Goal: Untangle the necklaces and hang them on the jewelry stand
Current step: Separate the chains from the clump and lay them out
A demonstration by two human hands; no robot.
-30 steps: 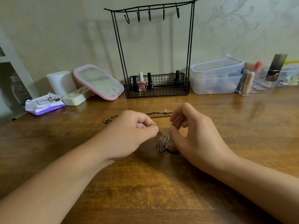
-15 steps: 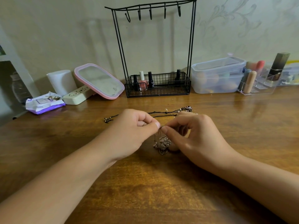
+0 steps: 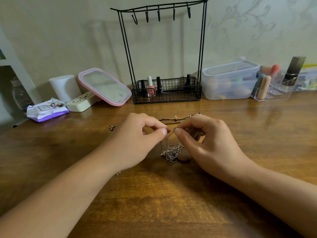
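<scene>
5 hooks [image 3: 158, 15], 4 polish bottles [image 3: 151, 86], 2 hands [image 3: 137, 140].

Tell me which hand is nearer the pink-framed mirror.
Left. The left hand sits in front of the pink-framed mirror, slightly to its right; the right hand lies farther right, beyond the chain tangle.

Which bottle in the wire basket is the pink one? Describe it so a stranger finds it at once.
Start at the black jewelry stand against the wall and drop to its wire basket. The pink bottle stands near the basket's left end, between two dark bottles. It alone has a pink body and a white cap; the others are black.
</scene>
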